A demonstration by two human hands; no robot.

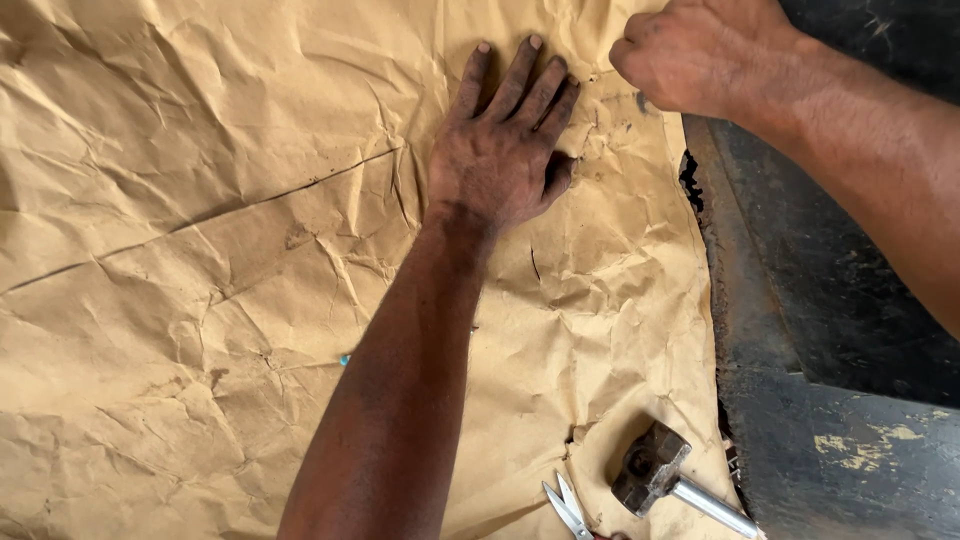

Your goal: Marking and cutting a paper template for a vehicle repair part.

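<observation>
Left hand point(500, 150) lies spread, pressing the crumpled brown paper point(200, 250) flat; right hand point(690, 55), upper right, is clenched at its edge—best kept taut.

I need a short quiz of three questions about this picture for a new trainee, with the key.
1. True or false: the left hand lies flat on the brown paper.
2. Which tool lies beside the hammer? A) scissors B) pliers C) saw
3. Fill in: the right hand is closed like a ____ at the paper's edge.

Key: 1 true; 2 A, the scissors; 3 fist.
</observation>
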